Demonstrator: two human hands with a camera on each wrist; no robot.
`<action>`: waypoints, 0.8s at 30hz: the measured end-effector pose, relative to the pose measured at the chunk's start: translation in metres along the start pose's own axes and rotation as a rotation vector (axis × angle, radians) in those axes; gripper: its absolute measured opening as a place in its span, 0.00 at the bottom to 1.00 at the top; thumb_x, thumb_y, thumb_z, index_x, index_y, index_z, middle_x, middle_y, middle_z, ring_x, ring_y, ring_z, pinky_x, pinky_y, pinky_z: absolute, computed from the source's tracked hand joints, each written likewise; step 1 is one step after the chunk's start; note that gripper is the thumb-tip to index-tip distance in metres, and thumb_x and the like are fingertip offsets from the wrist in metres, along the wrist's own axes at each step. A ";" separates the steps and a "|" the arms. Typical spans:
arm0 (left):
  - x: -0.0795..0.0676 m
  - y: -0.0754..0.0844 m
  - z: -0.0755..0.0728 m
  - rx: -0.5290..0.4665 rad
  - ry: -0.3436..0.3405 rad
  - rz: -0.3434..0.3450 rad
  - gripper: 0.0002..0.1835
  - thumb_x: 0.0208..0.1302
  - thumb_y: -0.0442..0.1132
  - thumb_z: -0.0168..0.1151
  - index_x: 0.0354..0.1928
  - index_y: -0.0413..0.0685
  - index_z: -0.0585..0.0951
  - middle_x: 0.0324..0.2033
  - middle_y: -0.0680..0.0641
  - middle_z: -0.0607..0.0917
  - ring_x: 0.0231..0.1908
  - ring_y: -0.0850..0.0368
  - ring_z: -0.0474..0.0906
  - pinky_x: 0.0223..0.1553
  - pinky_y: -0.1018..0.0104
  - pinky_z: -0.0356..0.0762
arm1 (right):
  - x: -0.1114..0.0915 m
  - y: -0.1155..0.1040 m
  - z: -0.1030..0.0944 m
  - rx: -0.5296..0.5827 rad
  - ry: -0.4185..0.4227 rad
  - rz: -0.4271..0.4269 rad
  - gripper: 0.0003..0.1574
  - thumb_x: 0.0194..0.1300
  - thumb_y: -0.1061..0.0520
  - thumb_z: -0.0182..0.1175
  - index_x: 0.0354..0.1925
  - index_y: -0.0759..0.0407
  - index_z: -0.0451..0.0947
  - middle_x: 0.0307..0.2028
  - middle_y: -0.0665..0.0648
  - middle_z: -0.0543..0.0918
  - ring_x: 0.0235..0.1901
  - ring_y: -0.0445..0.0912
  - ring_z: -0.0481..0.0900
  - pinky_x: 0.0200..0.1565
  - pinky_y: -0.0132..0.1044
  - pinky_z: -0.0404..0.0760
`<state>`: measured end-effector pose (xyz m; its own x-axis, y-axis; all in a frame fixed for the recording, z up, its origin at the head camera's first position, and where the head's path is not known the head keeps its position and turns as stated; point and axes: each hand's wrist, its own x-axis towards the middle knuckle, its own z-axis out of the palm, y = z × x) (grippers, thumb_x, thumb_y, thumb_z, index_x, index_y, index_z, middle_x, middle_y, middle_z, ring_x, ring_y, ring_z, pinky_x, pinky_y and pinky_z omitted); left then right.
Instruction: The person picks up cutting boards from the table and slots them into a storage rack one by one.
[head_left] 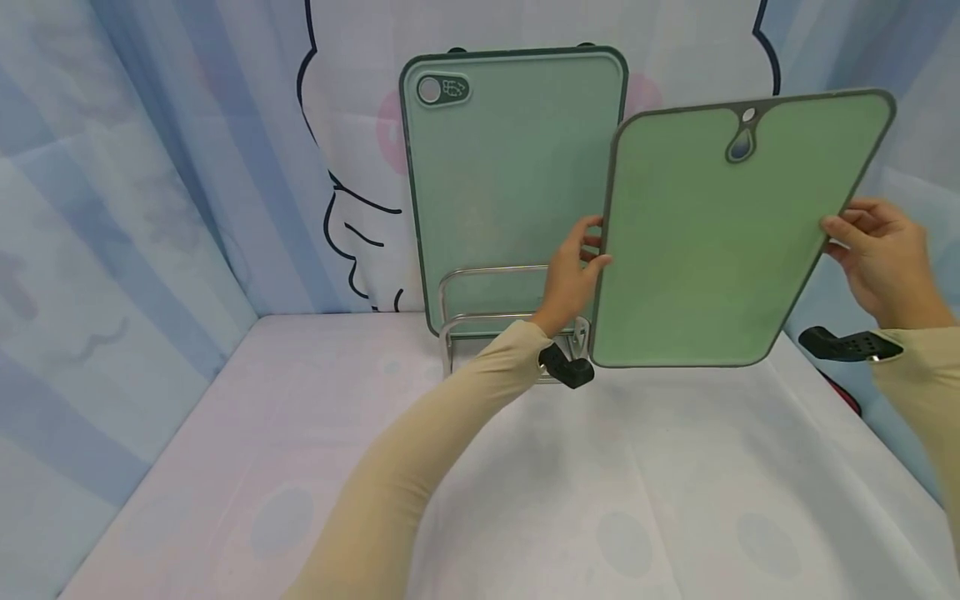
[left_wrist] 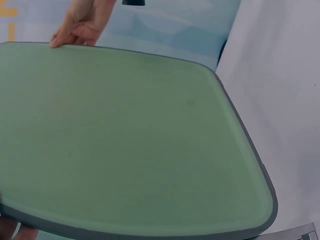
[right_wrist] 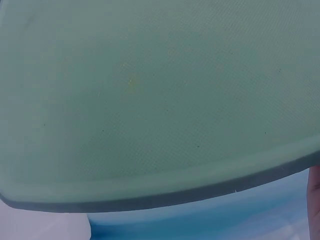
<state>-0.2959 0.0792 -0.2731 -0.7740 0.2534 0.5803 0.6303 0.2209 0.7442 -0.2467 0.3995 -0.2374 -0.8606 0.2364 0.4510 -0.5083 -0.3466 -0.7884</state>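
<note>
Between both hands a green cutting board (head_left: 705, 242) with a dark grey rim is held up and tilted, its teardrop-shaped hole at the top. My left hand (head_left: 572, 275) grips its left edge, thumb on the front. On the right edge, my right hand (head_left: 881, 254) pinches the board between thumb and fingers. Behind and to the left, a second green cutting board (head_left: 517, 175) stands upright in a metal wire rack (head_left: 491, 317). The left wrist view shows the held board's face (left_wrist: 135, 140) filling most of the picture; the right wrist view shows its rim (right_wrist: 150, 200) close up.
A white cloth with pale dots covers the table (head_left: 315, 475). Patterned curtains (head_left: 172, 167) hang behind and at the left. Low by the table's right edge is a small dark and red thing (head_left: 840, 392). The held board overlaps the rack's right side in the head view.
</note>
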 end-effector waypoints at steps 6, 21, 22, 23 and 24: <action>0.004 0.001 -0.002 -0.011 0.008 0.008 0.25 0.64 0.32 0.58 0.63 0.47 0.68 0.43 0.41 0.81 0.38 0.52 0.79 0.34 0.75 0.74 | 0.005 -0.002 0.005 0.008 0.004 -0.020 0.08 0.57 0.76 0.57 0.35 0.71 0.77 0.27 0.58 0.83 0.26 0.44 0.81 0.27 0.31 0.79; 0.016 -0.005 -0.010 -0.031 0.015 -0.009 0.25 0.64 0.32 0.58 0.63 0.47 0.68 0.45 0.40 0.81 0.39 0.49 0.79 0.36 0.72 0.75 | 0.019 -0.003 0.016 0.059 -0.010 -0.034 0.08 0.55 0.79 0.56 0.32 0.72 0.77 0.24 0.59 0.83 0.24 0.45 0.81 0.25 0.31 0.79; 0.016 -0.006 -0.011 -0.036 0.013 -0.010 0.25 0.64 0.32 0.58 0.63 0.47 0.68 0.45 0.40 0.80 0.40 0.49 0.79 0.36 0.72 0.75 | 0.020 -0.002 0.017 0.058 -0.012 -0.038 0.08 0.55 0.79 0.57 0.32 0.72 0.77 0.24 0.59 0.83 0.24 0.45 0.81 0.24 0.31 0.79; 0.017 -0.007 -0.012 -0.037 0.012 -0.011 0.25 0.64 0.32 0.58 0.63 0.47 0.67 0.45 0.40 0.80 0.40 0.50 0.79 0.37 0.71 0.76 | 0.020 -0.001 0.019 0.063 -0.015 -0.039 0.08 0.54 0.79 0.57 0.32 0.72 0.77 0.24 0.59 0.83 0.24 0.45 0.81 0.24 0.31 0.79; 0.017 -0.008 -0.014 -0.038 0.012 -0.013 0.25 0.64 0.32 0.58 0.63 0.47 0.67 0.45 0.40 0.80 0.40 0.50 0.79 0.37 0.72 0.76 | 0.021 0.000 0.020 0.075 -0.024 -0.035 0.08 0.55 0.79 0.56 0.32 0.72 0.77 0.24 0.59 0.83 0.24 0.45 0.81 0.24 0.32 0.79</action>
<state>-0.3146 0.0689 -0.2646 -0.7831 0.2392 0.5741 0.6174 0.1877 0.7639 -0.2650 0.3860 -0.2198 -0.8423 0.2281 0.4884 -0.5382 -0.4059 -0.7386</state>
